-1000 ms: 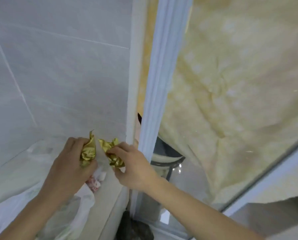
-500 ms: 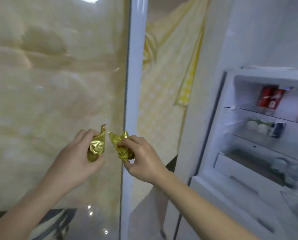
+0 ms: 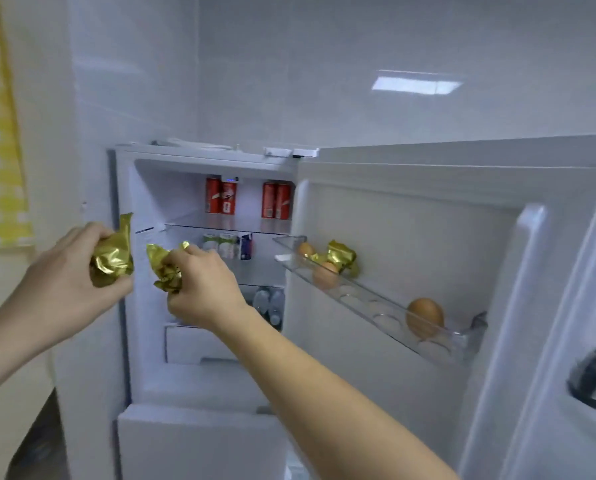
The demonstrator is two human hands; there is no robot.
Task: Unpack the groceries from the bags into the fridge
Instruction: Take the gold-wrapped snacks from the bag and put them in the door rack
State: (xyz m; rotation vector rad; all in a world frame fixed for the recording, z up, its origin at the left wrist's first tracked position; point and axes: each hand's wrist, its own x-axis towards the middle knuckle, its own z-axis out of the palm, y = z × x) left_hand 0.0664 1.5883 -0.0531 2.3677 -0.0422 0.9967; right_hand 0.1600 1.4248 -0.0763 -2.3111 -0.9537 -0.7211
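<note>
Left hand (image 3: pixel 64 282) closed around one gold foil packet (image 3: pixel 111 263); right hand (image 3: pixel 199 285) pinches another gold packet (image 3: pixel 163 268), both before the open fridge (image 3: pixel 199 362). Best: set them in the door rack (image 3: pixel 376 303) beside the eggs (image 3: pixel 424 317), avoiding knocks. White tiled walls; yellow cloth (image 3: pixel 2 150) at left.

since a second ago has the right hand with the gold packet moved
Yes. The right hand carried its gold packet from beside the window frame rightward, to the open fridge, in front of its shelves.

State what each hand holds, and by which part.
Left hand: crumpled gold foil packet, gripped around its lower body. Right hand: second gold foil packet, gripped around its middle.
</note>
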